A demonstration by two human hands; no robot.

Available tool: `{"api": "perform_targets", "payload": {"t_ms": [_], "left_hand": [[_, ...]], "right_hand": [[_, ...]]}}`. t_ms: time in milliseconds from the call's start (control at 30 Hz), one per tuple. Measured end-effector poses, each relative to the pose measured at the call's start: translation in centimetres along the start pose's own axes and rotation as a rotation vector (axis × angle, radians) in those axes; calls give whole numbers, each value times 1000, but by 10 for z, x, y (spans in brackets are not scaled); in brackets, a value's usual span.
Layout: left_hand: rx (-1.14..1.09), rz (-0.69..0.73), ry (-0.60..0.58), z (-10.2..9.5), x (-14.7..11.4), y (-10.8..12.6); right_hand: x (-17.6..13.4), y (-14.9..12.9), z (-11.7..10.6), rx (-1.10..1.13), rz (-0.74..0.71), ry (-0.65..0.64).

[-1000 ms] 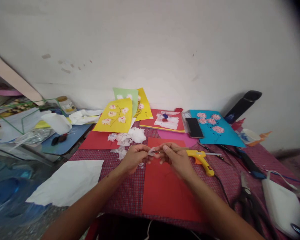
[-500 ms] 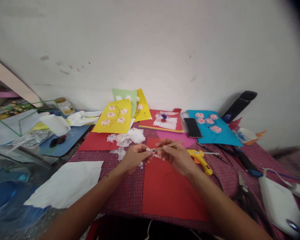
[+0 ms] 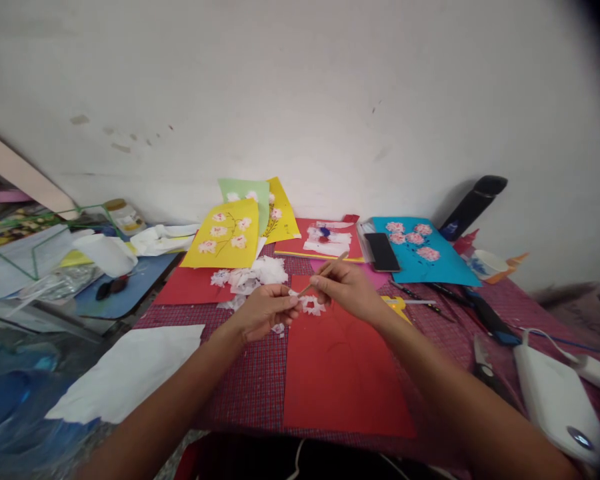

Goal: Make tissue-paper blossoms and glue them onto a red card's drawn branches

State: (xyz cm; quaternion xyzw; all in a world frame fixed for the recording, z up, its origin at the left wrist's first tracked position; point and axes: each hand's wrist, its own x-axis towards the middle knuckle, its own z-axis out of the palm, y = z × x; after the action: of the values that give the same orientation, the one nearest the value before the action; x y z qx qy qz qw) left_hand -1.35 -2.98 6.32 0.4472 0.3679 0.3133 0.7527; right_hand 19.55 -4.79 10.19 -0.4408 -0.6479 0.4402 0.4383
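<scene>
My left hand (image 3: 270,311) pinches a small white scrap of paper (image 3: 293,293) between thumb and fingertips. In my right hand (image 3: 347,288) is a thin wooden stick (image 3: 339,259), held like a pen and slanting down to the left. Its lower tip meets the scrap, or comes very close to it. Beneath both hands lies a red paper sheet (image 3: 347,380). On its upper part, a ring of torn white paper (image 3: 316,311) surrounds a red middle. Crumpled white paper pieces (image 3: 270,270) are heaped beyond my left hand.
Cards with paper flowers lean at the back: a yellow one (image 3: 230,253) and a blue one (image 3: 460,267). A yellow glue gun (image 3: 395,304), scissors (image 3: 485,372) and a white power bank (image 3: 555,393) are on the right. A white sheet (image 3: 135,367) lies at the left edge.
The stick has tipped up from nearly level to a steeper slant, my right hand rising slightly with it. More of the white paper ring now shows. The view has shifted slightly.
</scene>
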Motion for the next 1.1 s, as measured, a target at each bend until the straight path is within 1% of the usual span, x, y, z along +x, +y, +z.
{"api": "perform_targets", "payload": {"t_ms": [100, 167, 200, 267, 333, 400, 500, 567, 667, 733, 867, 1100], "left_hand": [[172, 103, 19, 1, 3, -6], [317, 158, 38, 2, 8, -11], [387, 177, 44, 2, 10, -13], [514, 212, 46, 2, 15, -15], [631, 257, 40, 1, 19, -16], [742, 298, 42, 1, 23, -15], [927, 365, 55, 2, 29, -10], [1070, 420, 37, 3, 35, -7], [1235, 478, -8, 4, 45, -5], [1293, 487, -23, 4, 52, -6], [1358, 463, -62, 4, 62, -13], [1434, 438, -35, 7, 67, -16]], "right_hand": [[-2, 2, 8, -34, 59, 113], [-3, 3, 11, 11, 91, 142], [-4, 3, 11, 48, 101, 125], [-3, 3, 8, 106, 112, 49], [-1, 4, 3, 103, 119, -17], [3, 6, -2, 6, 119, -24], [13, 14, -5, -250, 68, 37], [20, 19, -4, -432, 6, 59], [27, 24, -2, -633, -44, 36], [28, 26, -1, -702, -43, 6], [27, 33, 0, -764, -45, -20], [26, 52, -3, -787, -49, -27]]}}
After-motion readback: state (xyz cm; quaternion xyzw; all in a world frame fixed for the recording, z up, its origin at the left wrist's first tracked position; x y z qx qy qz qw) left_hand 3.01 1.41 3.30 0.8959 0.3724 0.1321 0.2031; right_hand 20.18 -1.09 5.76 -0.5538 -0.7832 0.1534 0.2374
